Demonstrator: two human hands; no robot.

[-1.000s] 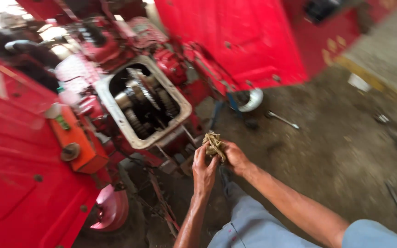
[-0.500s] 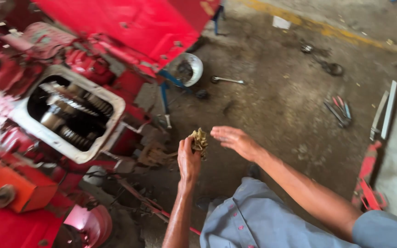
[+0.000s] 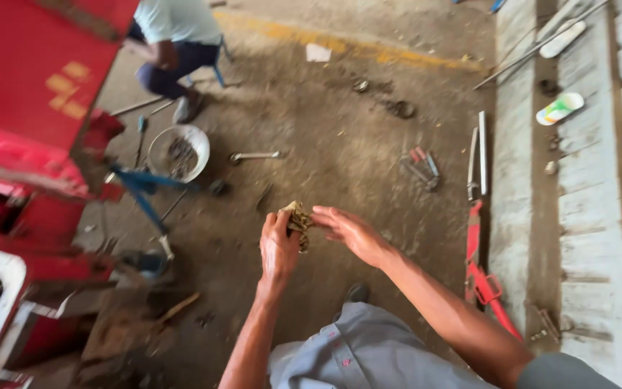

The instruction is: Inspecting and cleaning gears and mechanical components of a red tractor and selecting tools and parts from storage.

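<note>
Currently left hand [image 3: 278, 248] clenches a greasy rag wad [image 3: 298, 218]; right hand [image 3: 350, 232] flat, released, touching it. Soft, light, likely slippery — grip the bunched middle.

I see my left hand [image 3: 278, 250] closed on a crumpled, matt, grimy rag [image 3: 298, 218] that looks like cloth, with my right hand [image 3: 353, 232] flat against it. The floor [image 3: 325, 144] reads as rough, stained concrete, while the machine [image 3: 26, 86] has glossy red painted metal. The bowl [image 3: 158, 148] and wrench [image 3: 255, 155] look like dull bare metal, and my trousers [image 3: 358, 353] are soft grey cloth.
</note>
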